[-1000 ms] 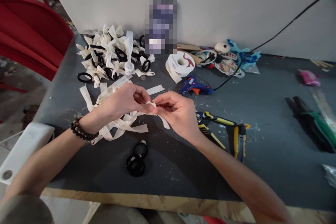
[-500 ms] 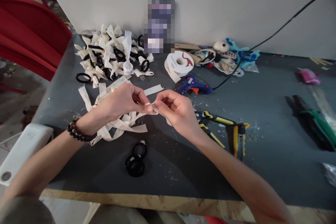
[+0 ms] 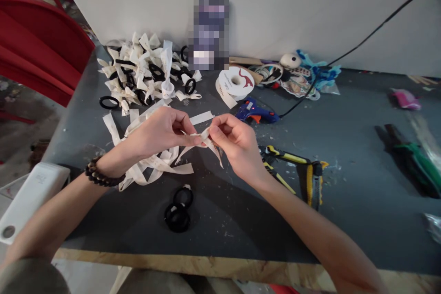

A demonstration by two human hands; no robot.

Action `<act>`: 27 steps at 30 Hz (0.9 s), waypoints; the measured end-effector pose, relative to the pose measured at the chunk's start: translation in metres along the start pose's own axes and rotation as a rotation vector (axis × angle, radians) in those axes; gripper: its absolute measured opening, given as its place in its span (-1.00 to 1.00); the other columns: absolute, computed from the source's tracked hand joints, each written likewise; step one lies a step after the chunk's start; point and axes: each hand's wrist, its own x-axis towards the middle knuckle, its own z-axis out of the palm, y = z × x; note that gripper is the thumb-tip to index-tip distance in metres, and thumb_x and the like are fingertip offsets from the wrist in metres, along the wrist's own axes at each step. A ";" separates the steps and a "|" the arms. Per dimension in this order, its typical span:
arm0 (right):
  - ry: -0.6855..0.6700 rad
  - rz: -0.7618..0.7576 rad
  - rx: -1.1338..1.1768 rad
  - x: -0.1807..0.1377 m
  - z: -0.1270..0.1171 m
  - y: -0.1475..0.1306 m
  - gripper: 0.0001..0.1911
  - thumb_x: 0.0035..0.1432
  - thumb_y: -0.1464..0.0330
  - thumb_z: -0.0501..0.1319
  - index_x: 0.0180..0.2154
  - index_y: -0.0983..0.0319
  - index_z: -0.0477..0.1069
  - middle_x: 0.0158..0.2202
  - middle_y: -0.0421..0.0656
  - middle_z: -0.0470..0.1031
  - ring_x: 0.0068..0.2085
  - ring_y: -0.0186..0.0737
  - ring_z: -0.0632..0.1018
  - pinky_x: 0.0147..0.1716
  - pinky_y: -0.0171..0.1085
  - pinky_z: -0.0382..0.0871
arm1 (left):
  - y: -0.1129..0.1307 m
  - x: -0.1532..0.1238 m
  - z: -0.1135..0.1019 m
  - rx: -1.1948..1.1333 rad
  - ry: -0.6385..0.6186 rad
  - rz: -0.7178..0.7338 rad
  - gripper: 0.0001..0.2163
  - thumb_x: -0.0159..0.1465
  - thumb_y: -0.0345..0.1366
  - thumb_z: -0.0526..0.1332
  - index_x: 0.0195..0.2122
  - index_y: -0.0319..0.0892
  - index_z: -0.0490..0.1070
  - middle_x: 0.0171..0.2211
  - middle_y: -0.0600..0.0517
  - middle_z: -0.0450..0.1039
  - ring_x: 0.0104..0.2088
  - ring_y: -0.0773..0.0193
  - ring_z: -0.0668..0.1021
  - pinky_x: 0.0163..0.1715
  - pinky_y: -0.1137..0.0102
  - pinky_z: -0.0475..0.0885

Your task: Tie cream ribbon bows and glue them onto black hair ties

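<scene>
A cream ribbon [image 3: 214,148] is pinched between my two hands, its loose ends hanging below the fingers. My left hand [image 3: 168,131] grips it from the left, thumb and fingertips closed. From the right, my right hand [image 3: 236,142] pinches another part of it between thumb and forefinger. Under and beyond my left hand lies a pile of cut ribbon strips [image 3: 148,170]. Nearer the table's front edge sit several black hair ties [image 3: 177,217] bunched together. Behind the strips is a heap of cream bows on black hair ties [image 3: 141,66].
A ribbon spool [image 3: 237,83] and a blue glue gun [image 3: 257,111] lie beyond my right hand. Yellow-black scissors [image 3: 285,155], a yellow cutter [image 3: 314,183] and green-handled pliers [image 3: 413,161] are rightward. A white power bank [image 3: 34,197] is at left; a blurred-out upright object [image 3: 210,32] leans at the wall.
My right hand has drawn slightly up and to the right. The ribbon between my hands now shows a crossed shape with its ends spread downward.
</scene>
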 end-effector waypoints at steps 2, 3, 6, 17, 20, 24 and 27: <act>0.012 -0.002 -0.004 0.000 0.000 0.001 -0.71 0.24 0.14 0.40 -0.29 0.19 0.41 -0.42 -0.26 0.47 -0.45 -0.38 0.45 -0.45 -0.33 0.39 | 0.001 0.000 0.001 -0.006 0.006 0.012 -0.74 0.12 -0.14 0.54 -0.43 -0.21 0.58 -0.52 0.04 0.53 -0.56 0.42 0.42 -0.62 0.50 0.22; 0.017 -0.001 -0.009 0.000 0.000 0.001 -0.71 0.24 0.15 0.40 -0.29 0.19 0.42 -0.42 -0.26 0.47 -0.45 -0.38 0.44 -0.45 -0.32 0.38 | 0.000 0.000 0.002 -0.012 0.009 0.022 -0.74 0.13 -0.14 0.54 -0.42 -0.21 0.58 -0.52 0.03 0.53 -0.56 0.41 0.43 -0.61 0.49 0.22; 0.024 -0.005 -0.010 0.000 -0.001 0.002 -0.74 0.26 0.17 0.40 -0.27 0.18 0.42 -0.41 -0.26 0.48 -0.46 -0.38 0.44 -0.46 -0.33 0.38 | -0.003 -0.001 0.003 -0.057 0.011 0.067 -0.74 0.16 -0.14 0.51 -0.41 -0.20 0.53 -0.46 0.02 0.56 -0.51 0.39 0.49 -0.56 0.49 0.29; -0.008 0.025 -0.010 -0.002 0.000 0.000 -0.59 0.14 0.19 0.47 -0.07 0.13 0.40 -0.32 -0.23 0.61 -0.31 -0.24 0.64 -0.28 -0.23 0.57 | 0.002 0.000 0.002 -0.102 0.019 0.112 -0.79 0.25 -0.30 0.42 -0.16 -0.20 0.46 -0.39 0.03 0.61 -0.34 0.28 0.67 -0.38 0.47 0.48; 0.033 0.008 -0.045 -0.003 0.001 -0.003 -0.59 0.12 0.22 0.48 -0.07 0.13 0.39 -0.31 -0.24 0.63 -0.30 -0.23 0.66 -0.25 -0.22 0.58 | 0.001 -0.002 0.003 -0.035 0.051 0.121 -0.80 0.26 -0.27 0.41 -0.13 -0.20 0.54 -0.37 0.02 0.62 -0.37 0.32 0.64 -0.42 0.50 0.46; 0.075 -0.059 -0.074 -0.006 0.004 -0.005 -0.69 0.19 0.19 0.44 -0.13 0.13 0.40 -0.28 -0.21 0.63 -0.28 -0.24 0.66 -0.25 -0.23 0.58 | -0.002 -0.002 0.003 -0.024 0.085 0.092 -0.82 0.23 -0.25 0.44 -0.19 -0.20 0.60 -0.38 0.00 0.64 -0.36 0.29 0.66 -0.42 0.49 0.48; 0.058 -0.069 -0.114 -0.008 0.004 -0.005 -0.68 0.17 0.18 0.46 -0.14 0.13 0.43 -0.25 -0.18 0.64 -0.25 -0.21 0.67 -0.25 -0.22 0.58 | -0.002 -0.001 0.003 -0.024 0.064 0.071 -0.81 0.21 -0.22 0.46 -0.22 -0.20 0.63 -0.42 0.00 0.63 -0.41 0.29 0.63 -0.46 0.49 0.47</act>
